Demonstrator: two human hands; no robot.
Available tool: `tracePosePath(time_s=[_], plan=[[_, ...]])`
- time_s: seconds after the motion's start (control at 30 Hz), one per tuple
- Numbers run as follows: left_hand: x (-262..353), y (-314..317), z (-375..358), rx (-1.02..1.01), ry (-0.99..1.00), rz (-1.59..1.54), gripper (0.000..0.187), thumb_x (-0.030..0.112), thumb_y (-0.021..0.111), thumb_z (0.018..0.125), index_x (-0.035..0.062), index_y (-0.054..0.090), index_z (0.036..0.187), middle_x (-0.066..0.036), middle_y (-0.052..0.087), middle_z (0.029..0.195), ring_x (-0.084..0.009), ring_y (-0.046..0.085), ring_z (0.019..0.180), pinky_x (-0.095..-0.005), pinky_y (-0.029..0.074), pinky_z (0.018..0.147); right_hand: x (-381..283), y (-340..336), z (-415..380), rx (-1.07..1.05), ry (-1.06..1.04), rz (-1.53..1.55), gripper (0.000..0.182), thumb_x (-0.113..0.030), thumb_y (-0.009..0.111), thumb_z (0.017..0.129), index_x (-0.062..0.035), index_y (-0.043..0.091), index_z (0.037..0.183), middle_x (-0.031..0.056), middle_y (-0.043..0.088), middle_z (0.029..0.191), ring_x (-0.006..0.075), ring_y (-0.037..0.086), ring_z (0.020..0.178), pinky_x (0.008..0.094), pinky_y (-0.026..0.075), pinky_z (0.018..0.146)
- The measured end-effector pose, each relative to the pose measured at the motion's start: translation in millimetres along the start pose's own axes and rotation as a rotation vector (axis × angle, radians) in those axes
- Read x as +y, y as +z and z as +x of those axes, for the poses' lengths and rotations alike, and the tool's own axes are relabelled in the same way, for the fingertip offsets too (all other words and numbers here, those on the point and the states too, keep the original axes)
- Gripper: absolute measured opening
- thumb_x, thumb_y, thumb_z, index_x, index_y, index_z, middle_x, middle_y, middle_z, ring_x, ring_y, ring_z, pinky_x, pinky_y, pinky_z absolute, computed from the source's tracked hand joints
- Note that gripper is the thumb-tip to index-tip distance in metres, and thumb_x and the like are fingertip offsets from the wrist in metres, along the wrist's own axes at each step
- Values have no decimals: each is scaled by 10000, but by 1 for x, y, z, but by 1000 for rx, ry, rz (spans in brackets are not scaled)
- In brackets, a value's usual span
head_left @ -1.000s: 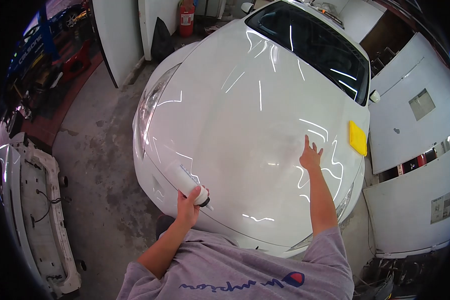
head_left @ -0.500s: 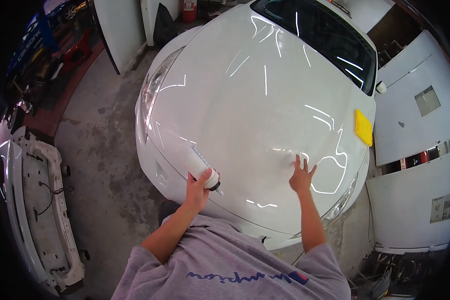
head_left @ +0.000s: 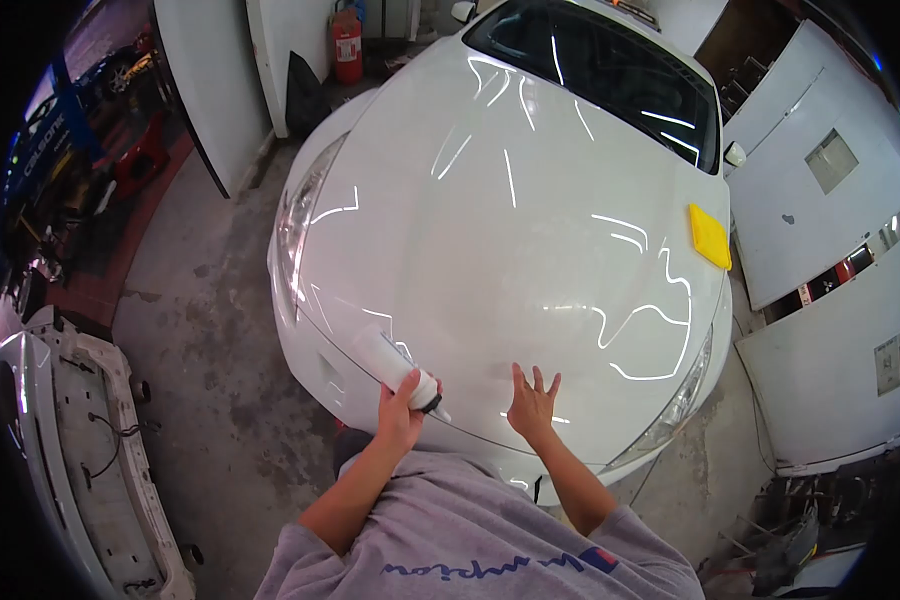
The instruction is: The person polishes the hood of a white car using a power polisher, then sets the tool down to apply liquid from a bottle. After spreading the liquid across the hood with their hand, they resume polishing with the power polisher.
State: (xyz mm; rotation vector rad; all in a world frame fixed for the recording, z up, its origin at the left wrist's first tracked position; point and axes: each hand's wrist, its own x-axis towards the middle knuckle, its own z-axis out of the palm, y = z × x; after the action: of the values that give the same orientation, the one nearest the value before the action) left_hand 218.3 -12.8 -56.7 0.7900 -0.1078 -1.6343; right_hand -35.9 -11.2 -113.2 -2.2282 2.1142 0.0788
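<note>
A white car hood (head_left: pixel 470 240) fills the middle of the view, with bright light reflections on it. My left hand (head_left: pixel 402 408) is wrapped round a white bottle (head_left: pixel 388 358) with a black collar and a pale nozzle, which points down to the right over the hood's front edge. To the right, my right hand (head_left: pixel 533 402) is over the front of the hood, fingers spread, holding nothing; whether it touches the paint I cannot tell. A folded yellow cloth (head_left: pixel 710 238) lies on the hood's right side, near the windshield.
A detached bumper (head_left: pixel 100 440) stands on the concrete floor (head_left: pixel 210 350) at the left. A red fire extinguisher (head_left: pixel 347 48) is at the back by a white door panel (head_left: pixel 205 80). White panels (head_left: pixel 830 350) stand along the right, with dark parts below them.
My right hand has moved left and nearer to my body, its fingers still spread. My left hand still holds the bottle. The camera view has shifted slightly.
</note>
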Motion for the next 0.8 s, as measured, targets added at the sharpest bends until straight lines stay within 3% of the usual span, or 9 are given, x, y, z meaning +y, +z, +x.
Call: tracePosePath(time_s=[0.1,0.23,0.33,0.43,0.5,0.6,0.7,0.77,0.8], plan=[[2,-18,-13,-2,13,37,321,185,633,918,68,433,1140,-151,594,974,-286,617,914,-448,549,843,-17,1,2,-6,70,52,719,-39,538,769,-54,297,1446,136,486,1369,389,343,1359,692,34,1092],[8,-59,-17,190,-169,-165,339,343,602,932,68,486,1091,-127,599,928,-303,636,859,-469,548,818,-21,1,18,42,154,162,741,-53,522,786,-71,248,1474,127,460,1403,381,293,1392,684,-3,1096],[22,-81,-36,293,-236,-199,440,453,579,917,57,487,1086,-141,579,914,-313,612,829,-475,539,803,-28,-8,26,-211,374,128,803,-82,539,799,-121,178,1515,109,281,1542,351,206,1438,692,-32,1089],[34,-108,-48,398,-302,-226,520,525,579,877,59,487,1088,-132,560,909,-299,577,791,-462,529,778,-25,-19,29,-167,262,81,837,-84,572,780,-111,172,1515,114,283,1541,352,194,1442,684,-29,1095],[41,-124,-53,511,-285,-133,516,526,597,860,69,493,1076,-127,563,905,-295,580,784,-458,534,755,-33,5,16,-59,361,92,817,-75,584,771,-89,209,1496,135,380,1471,361,253,1414,670,14,1108],[57,-146,-49,531,-323,-8,475,509,613,849,87,501,1037,-119,568,885,-290,596,737,-444,544,712,-50,-21,6,146,263,254,782,-75,585,783,-54,219,1474,171,468,1377,379,325,1364,663,100,1104],[80,-172,-38,538,-391,35,454,494,616,852,92,500,1029,-118,566,896,-289,599,731,-440,543,692,-79,-9,-39,318,450,431,790,-80,600,776,-41,219,1467,204,464,1364,375,358,1336,582,190,1122],[92,-202,-23,505,-410,123,458,503,594,859,90,500,1032,-128,564,898,-302,598,736,-442,540,675,-89,34,-83,424,523,747,801,-89,606,753,-33,236,1461,239,455,1358,393,361,1322,485,268,1117],[100,-222,-14,540,-512,123,466,511,576,864,87,498,1041,-132,562,893,-308,596,737,-444,538,672,-94,76,-116,426,633,713,799,-97,610,743,-31,254,1455,247,456,1353,400,375,1307,456,295,1106]])
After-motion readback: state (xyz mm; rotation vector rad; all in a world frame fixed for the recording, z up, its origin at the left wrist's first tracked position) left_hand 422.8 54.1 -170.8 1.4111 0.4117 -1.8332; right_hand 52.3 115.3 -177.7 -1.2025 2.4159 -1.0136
